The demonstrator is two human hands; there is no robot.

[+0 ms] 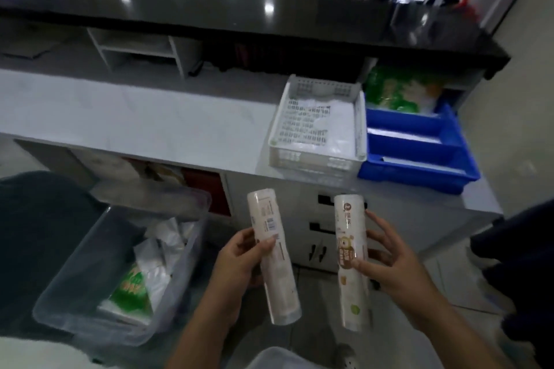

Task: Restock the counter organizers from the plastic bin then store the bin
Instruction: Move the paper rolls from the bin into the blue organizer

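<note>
Grey-white stone surface (150,117) runs across the view beneath a glossy black raised ledge (209,9). At lower left a clear rectangular plastic bin (75,293) sits well below the surface, holding white and green packets. On the surface's right end stand a white slotted plastic basket (317,159) with white sheets inside and, touching its right side, a blue plastic divided tray (419,165). Both forearms reach forward from the bottom edge, hands raised side by side in front of the cabinet drawers. The left hand (239,260) has its grip clamped round the middle of a pale cream cylindrical roll (269,219), tilted slightly left. The right hand (386,260) clamps its grip, fingers spread, on a white printed cylindrical roll (349,225), nearly upright. The rolls are near but apart.
</note>
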